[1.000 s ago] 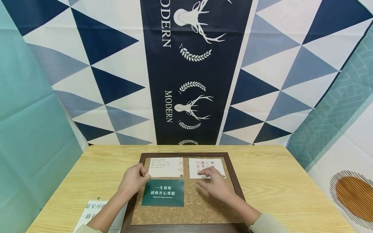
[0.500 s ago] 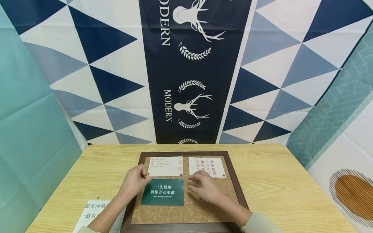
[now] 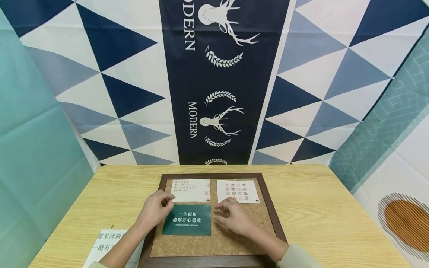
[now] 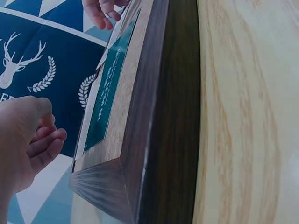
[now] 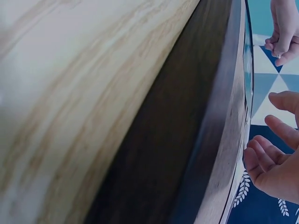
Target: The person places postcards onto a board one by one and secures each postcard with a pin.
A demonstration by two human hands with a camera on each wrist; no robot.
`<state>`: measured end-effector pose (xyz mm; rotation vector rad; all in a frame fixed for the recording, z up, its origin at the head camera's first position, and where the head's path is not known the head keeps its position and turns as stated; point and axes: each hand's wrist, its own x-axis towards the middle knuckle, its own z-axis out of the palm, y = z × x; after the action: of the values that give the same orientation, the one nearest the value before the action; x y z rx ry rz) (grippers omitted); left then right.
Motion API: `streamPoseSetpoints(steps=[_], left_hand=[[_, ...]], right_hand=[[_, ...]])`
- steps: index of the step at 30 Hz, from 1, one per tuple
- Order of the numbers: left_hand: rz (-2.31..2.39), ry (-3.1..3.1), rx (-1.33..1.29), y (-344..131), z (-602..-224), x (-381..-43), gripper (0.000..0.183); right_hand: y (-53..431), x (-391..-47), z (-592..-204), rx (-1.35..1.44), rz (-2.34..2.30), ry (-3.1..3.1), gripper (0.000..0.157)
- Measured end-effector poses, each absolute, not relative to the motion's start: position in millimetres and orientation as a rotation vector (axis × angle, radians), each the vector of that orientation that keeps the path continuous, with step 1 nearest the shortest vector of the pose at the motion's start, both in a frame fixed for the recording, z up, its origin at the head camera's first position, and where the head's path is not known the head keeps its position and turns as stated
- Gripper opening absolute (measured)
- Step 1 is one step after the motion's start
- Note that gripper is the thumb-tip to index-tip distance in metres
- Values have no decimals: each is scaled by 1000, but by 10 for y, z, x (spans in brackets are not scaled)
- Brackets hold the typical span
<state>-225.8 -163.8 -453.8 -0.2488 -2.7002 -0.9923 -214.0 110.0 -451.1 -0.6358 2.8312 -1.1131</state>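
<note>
A framed corkboard [image 3: 187,247] lies on the table in the head view. On it are a green card [image 3: 186,219] and two white cards, one upper left [image 3: 191,190] and one upper right [image 3: 238,190]. My left hand [image 3: 155,206] is over the green card's upper left corner. Its fingers are curled, and thumb and fingertips seem to pinch a small pale speck [image 5: 279,57], too small to name. Right of the green card is my right hand [image 3: 234,216], fingers loosely bent, thumb and forefinger apart. The right wrist view shows nothing between them.
Another white card [image 3: 108,243] lies on the table at lower left, partly under my left forearm. Dark wooden edging [image 3: 275,212] surrounds the corkboard. Behind the wood-grain table [image 3: 311,216] hangs a patterned cloth [image 3: 231,82].
My right hand has moved left, from over the upper right white card to beside the green card's right edge. The left hand has stayed at the green card's upper left corner.
</note>
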Motion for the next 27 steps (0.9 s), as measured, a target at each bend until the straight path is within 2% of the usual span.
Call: streamPoseSetpoints(steps=[12, 27], left_hand=[[-830, -2792, -358, -1629, -4493, -2225, 13], [-823, -2855, -312, -1664, -4414, -2204, 6]], right_hand=[[1023, -2135, -4502, -654, -1083, 2842, 31], [864, -2116, -4539, -746, -928, 2877, 37]])
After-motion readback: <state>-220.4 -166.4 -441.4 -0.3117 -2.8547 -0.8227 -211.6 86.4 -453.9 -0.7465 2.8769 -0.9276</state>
